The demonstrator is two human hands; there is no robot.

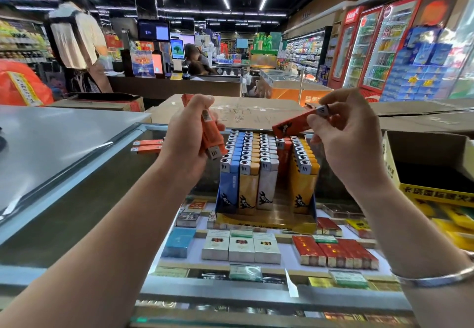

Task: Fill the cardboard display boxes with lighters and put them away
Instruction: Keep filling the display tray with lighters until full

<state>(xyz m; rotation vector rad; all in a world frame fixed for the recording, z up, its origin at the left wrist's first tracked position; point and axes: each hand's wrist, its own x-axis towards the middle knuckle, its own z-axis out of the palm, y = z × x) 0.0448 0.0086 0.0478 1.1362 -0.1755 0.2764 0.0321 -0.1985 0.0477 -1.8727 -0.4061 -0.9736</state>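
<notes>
Orange lighters fill both hands above a glass counter (pixel 77 212). At ten o'clock of the display box, the left hand (pixel 188 133) has its fingers curled tight round a small bundle of orange lighters (pixel 213 138), their metal heads pointing down. At one o'clock, the right hand (pixel 343 133) pinches a single orange lighter (pixel 295 125) by its metal end between thumb and fingertips, the body slanting down toward the box. The cardboard display box (pixel 266 221) stands on the glass at centre, holding upright rows of blue, yellow, white and orange lighters; the orange row is only partly filled. Two more loose orange lighters (pixel 147 146) lie on the glass at nine o'clock. An open yellow carton (pixel 410 174) sits at three o'clock. Cigarette packs (pixel 241 247) show under the glass at six o'clock. A silver bangle (pixel 433 277) circles the right wrist.
</notes>
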